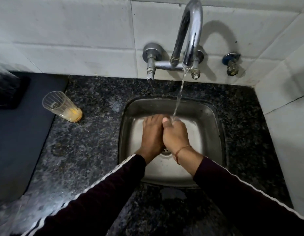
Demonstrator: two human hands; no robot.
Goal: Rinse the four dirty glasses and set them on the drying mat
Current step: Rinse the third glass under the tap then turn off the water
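Now, hands: left hand (152,133) and right hand (175,135) pressed together under the tap (190,31) stream; any glass between them hidden.
Glasses: one dirty glass (62,107) on the tabletop (90,142).
Mats: one dark drying mat (20,142).

No text, label, brand, number or sign can be read anywhere in the view; every visible surface is found plain and unmarked.

Both hands meet over the steel sink (129,126), the left hand (152,133) pressed against the right hand (175,135), which is curled under the tap's (190,31) running stream. What it grips is hidden. A dirty glass (61,106) with yellow residue stands on the granite counter (90,150), beside the dark drying mat (20,142).
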